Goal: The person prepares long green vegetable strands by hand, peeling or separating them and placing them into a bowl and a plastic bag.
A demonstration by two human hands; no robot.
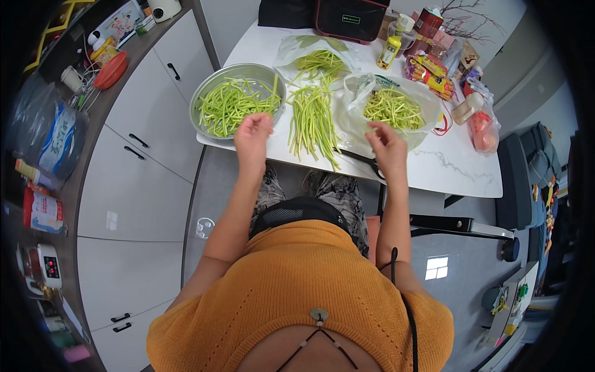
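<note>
On the white table (pixel 458 173), three lots of green beans in containers and one loose. At the left, a round metal basin (pixel 204 93), shallow, heaped with cut bean pieces (pixel 232 105). At the back centre, a clear plastic bag (pixel 291 53) lying open with a small bunch of long beans (pixel 319 62) spilling from its mouth. At the right, a second clear bag (pixel 427 102) spread wide, holding a mound of paler, yellowish bean pieces (pixel 392 108). Between basin and right bag, straight on the tabletop, a loose pile of long whole beans (pixel 313 121), lying roughly parallel and pointing toward the near edge. So: one basin, two bags, four heaps of beans in all. Just beside the right wrist, a pair of black-handled scissors (pixel 362 160), lying flat near the table edge.

Left hand (pixel 253 133) raised at the near rim of the basin, forearm coming up from below, fingers curled loosely inward into a soft fist; whether anything is pinched inside, cannot tell. Right hand (pixel 387 146) raised at the near edge of the right bag, fingers bent and drawn together at the tips, close to the plastic; too small to tell whether a bean piece is between them. Hands well apart, the loose pile between them.

Farther back on the table, a yellow bottle (pixel 390 49), assorted snack packets (pixel 427 71) and a dark bag (pixel 350 18).
</note>
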